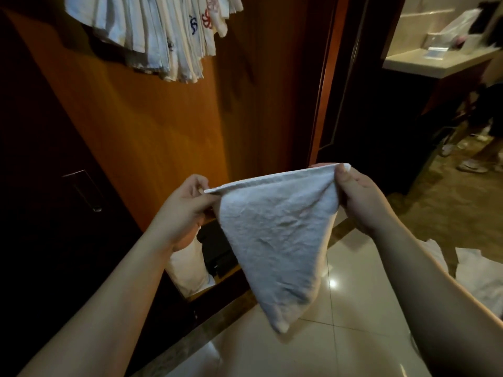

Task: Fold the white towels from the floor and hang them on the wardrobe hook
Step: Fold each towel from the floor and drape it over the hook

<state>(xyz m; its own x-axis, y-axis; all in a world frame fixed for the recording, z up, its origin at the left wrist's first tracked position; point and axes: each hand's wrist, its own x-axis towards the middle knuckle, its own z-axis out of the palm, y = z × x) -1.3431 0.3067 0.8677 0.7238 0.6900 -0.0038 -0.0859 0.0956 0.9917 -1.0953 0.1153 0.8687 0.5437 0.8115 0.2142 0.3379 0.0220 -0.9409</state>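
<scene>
A white towel point(275, 235), already folded into a triangle, hangs point-down in mid-air in front of the wardrobe point(152, 137), its top edge pulled straight between two hands. The left hand point(185, 205) pinches the left corner between thumb and curled fingers; the right hand point(356, 197) pinches the right corner, thumb on the near side, fingers wrapped behind the cloth. Neither hand is open — both are closed tight on the fabric.

By the look of it, the folding step is in hand and close to done; the hanging has yet to come. The next move likely calls for one more fold or a gathering of the top edge into one hand, then a lift up and left toward the bundle of towels point(152, 36) already hanging high on the wardrobe door. The hook itself is out of sight behind them.

Below, on the tiled floor point(340, 322) at right, more white towels point(479, 276) lie crumpled — work remaining. A pale tabletop point(424, 63) with blurred items stands in the room beyond.
</scene>
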